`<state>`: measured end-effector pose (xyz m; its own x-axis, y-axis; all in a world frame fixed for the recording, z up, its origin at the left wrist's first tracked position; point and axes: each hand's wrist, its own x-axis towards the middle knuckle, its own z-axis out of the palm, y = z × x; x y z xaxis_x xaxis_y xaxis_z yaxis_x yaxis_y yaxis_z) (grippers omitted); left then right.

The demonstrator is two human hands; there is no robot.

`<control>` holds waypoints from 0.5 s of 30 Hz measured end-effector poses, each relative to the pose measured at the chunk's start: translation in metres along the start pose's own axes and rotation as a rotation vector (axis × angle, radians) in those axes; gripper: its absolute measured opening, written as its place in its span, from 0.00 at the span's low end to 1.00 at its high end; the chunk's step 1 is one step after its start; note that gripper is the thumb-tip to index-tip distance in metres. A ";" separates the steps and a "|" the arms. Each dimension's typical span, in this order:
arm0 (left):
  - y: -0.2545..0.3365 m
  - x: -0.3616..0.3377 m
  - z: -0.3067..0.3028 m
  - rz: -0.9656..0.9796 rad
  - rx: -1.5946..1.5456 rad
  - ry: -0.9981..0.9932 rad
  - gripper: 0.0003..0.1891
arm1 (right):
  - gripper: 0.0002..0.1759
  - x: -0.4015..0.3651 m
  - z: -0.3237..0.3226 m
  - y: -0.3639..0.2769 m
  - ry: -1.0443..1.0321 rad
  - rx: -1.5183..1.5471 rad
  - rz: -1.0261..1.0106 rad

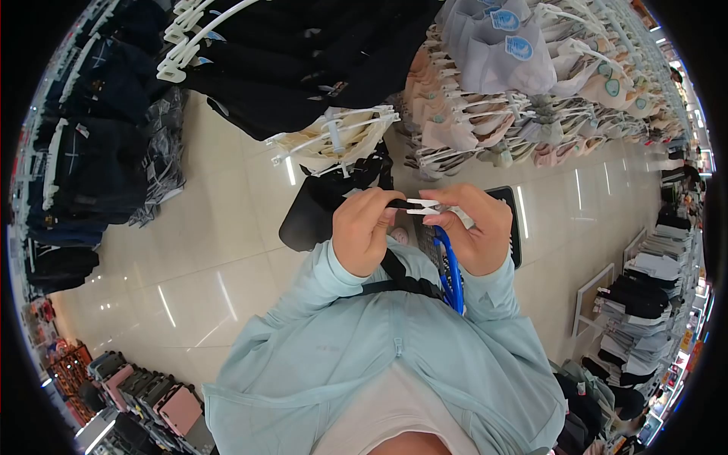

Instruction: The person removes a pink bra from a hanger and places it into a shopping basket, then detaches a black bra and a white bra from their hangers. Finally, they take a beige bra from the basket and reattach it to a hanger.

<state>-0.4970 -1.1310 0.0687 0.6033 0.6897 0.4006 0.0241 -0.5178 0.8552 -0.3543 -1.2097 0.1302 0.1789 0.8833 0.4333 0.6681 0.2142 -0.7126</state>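
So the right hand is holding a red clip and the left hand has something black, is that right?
Nearly! The clip in the right hand is white, not red; the head view shows it. The left hand does have something black.

The left hand pinches a thin black strip at a white plastic clip, held by the right hand (a curved blue band shows below).

Bright, edges bowed, floor glare.
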 end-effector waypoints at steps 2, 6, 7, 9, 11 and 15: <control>0.001 0.000 -0.001 0.008 0.001 -0.008 0.07 | 0.12 0.001 0.001 0.001 0.007 0.007 -0.023; 0.002 0.000 -0.002 0.035 0.009 -0.022 0.08 | 0.12 0.003 0.003 0.001 -0.006 -0.040 -0.017; 0.003 0.000 -0.002 0.033 0.010 -0.020 0.08 | 0.11 0.004 0.004 0.001 -0.016 -0.065 -0.003; 0.003 0.001 -0.002 0.019 -0.013 -0.020 0.08 | 0.10 0.006 0.002 0.000 -0.046 -0.056 0.005; 0.003 0.002 -0.004 0.006 -0.002 -0.042 0.08 | 0.10 0.008 0.002 0.002 -0.075 -0.047 0.014; 0.007 0.002 -0.003 -0.134 -0.120 -0.047 0.07 | 0.08 0.010 0.001 0.008 -0.095 0.107 0.188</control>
<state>-0.4981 -1.1316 0.0771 0.6374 0.7229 0.2668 0.0132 -0.3564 0.9342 -0.3479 -1.1990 0.1279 0.2207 0.9462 0.2367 0.5481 0.0804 -0.8325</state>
